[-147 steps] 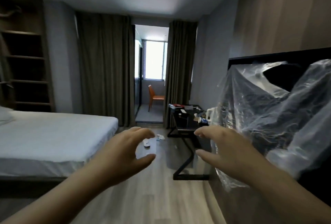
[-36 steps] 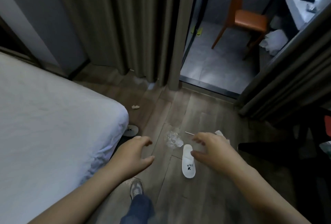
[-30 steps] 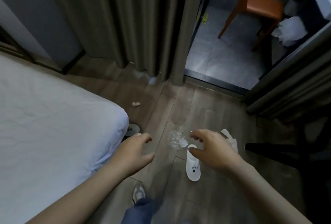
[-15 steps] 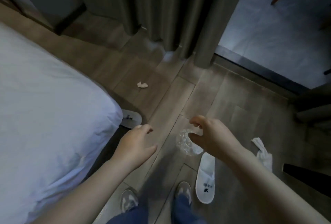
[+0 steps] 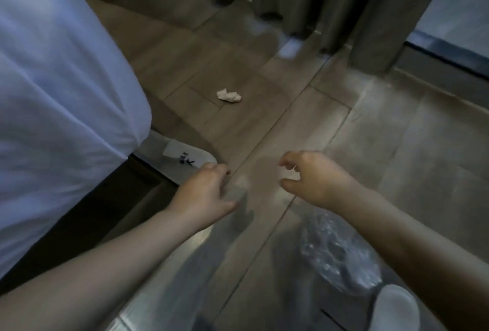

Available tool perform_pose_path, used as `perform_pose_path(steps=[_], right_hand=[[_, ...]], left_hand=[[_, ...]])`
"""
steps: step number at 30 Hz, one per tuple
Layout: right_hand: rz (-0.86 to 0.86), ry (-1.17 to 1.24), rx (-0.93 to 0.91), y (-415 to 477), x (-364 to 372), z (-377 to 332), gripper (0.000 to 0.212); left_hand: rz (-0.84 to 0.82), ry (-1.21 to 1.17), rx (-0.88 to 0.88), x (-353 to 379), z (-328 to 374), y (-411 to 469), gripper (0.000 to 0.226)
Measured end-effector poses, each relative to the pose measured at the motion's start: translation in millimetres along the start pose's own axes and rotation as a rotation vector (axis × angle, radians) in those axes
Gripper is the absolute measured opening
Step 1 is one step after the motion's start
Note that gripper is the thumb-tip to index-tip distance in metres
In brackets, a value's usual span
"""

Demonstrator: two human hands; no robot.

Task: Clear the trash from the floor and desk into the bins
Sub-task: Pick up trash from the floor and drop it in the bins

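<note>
Leaned in past the clear wrapper [image 5: 336, 254]; left hand [image 5: 209, 195] and right hand [image 5: 315, 177] spread wide, empty; tissue wad [image 5: 229, 95] lay far ahead, probably next.

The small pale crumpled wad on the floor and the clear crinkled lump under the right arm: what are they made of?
The small pale crumpled wad looks like tissue paper: matte, soft creases. The clear crinkled lump looks like thin plastic film: see-through, glinting wrinkles. Blur leaves both uncertain.
</note>
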State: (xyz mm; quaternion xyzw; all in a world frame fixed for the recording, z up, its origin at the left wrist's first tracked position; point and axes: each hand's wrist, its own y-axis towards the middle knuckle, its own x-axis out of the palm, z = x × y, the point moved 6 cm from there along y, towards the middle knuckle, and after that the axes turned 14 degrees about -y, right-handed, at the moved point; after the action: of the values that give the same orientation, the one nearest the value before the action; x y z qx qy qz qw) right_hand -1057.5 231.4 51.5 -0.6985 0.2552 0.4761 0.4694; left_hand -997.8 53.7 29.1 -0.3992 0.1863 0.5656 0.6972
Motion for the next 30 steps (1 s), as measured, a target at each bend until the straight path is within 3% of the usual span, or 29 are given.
perform_pose_path(steps=[5,11,19,24,30], right_hand=[[0.020,-0.126,-0.087,49.4,44.6,-5.0,0.048],[-0.014,-0.025,-0.079,68.4,60.6,-20.0,0.048],[-0.015,-0.100,-0.050,96.2,76.5,2.0,0.052],[-0.059,-0.071,-0.035,110.3,97.3,8.2,0.052],[0.006,-0.027,0.006,155.2,96.0,21.2,0.054]], left_hand=[[0.011,0.096,0.061,10.5,-45.1,18.3,0.058],[0.051,0.151,-0.080,2.0,-79.5,24.0,0.067],[0.060,0.054,-0.293,22.2,-138.2,77.4,0.119],[0.013,0.015,-0.405,49.1,-150.5,97.7,0.117],[0.020,0.044,-0.384,47.1,-157.5,113.9,0.110]])
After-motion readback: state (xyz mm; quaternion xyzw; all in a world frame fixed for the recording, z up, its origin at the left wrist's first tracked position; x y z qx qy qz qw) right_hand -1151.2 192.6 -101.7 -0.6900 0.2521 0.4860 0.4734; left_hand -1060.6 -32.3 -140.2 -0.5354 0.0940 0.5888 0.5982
